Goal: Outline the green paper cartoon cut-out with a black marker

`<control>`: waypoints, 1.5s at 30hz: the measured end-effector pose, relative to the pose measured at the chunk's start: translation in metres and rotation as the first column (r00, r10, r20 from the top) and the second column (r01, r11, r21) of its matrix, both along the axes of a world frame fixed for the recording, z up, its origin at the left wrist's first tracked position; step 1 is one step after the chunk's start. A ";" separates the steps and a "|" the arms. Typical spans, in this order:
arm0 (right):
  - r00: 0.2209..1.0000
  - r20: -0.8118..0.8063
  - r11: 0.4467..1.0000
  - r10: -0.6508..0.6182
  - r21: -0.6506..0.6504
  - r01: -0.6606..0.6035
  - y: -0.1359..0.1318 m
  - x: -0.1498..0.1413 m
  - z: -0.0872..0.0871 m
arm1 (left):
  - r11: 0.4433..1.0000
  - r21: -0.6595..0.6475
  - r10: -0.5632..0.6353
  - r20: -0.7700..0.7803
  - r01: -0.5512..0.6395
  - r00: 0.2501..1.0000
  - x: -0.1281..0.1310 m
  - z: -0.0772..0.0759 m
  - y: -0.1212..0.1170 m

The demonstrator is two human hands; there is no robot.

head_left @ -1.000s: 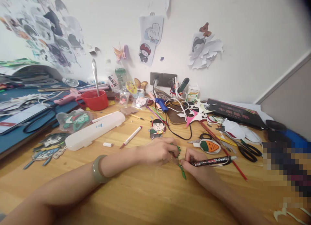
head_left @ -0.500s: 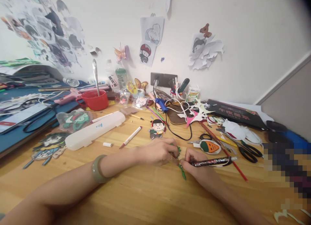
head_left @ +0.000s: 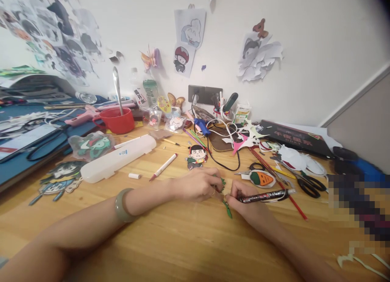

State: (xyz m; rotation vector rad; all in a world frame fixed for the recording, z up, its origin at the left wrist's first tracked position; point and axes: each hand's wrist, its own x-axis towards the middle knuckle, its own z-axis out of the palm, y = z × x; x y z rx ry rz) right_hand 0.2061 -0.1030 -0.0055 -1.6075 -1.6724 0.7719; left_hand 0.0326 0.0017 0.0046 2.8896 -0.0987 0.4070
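Left hand: fingers curled in, holding the green cutout low over the table (pale bangle on that wrist).
Right hand: closed round a black pen, fingertips just beside the left's.
Green cutout: between the hands, narrow end pointing towards the person.
Pen tip: seems to be at the cutout, though fingers hide it.
Nearby: doll cutout beyond left hand; carrot cutout beyond right.
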 end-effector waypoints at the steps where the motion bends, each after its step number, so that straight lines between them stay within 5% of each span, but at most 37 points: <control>1: 1.000 0.000 1.000 -0.001 0.001 0.001 0.000 0.000 0.000 | 1.000 -0.001 -0.002 -0.001 0.002 1.000 0.000 0.000 0.000; 18: 0.989 -0.077 0.991 -0.127 0.027 0.129 -0.001 0.002 0.000 | 0.993 -0.121 0.010 0.104 0.002 0.994 -0.002 -0.002 0.000; 27: 0.954 -0.216 0.978 -0.208 -0.028 0.207 -0.001 0.002 0.002 | 0.906 -0.361 0.358 0.373 -0.221 0.856 -0.005 0.004 0.008; 36: 0.987 -0.100 0.992 -0.126 -0.004 0.126 0.001 0.006 0.005 | 0.904 -0.394 0.287 0.262 -0.169 0.921 -0.005 0.001 0.010; 45: 0.968 -0.184 0.986 -0.168 -0.015 0.168 -0.003 0.000 0.015 | 0.903 -0.396 0.252 0.176 -0.166 0.952 -0.008 0.002 0.013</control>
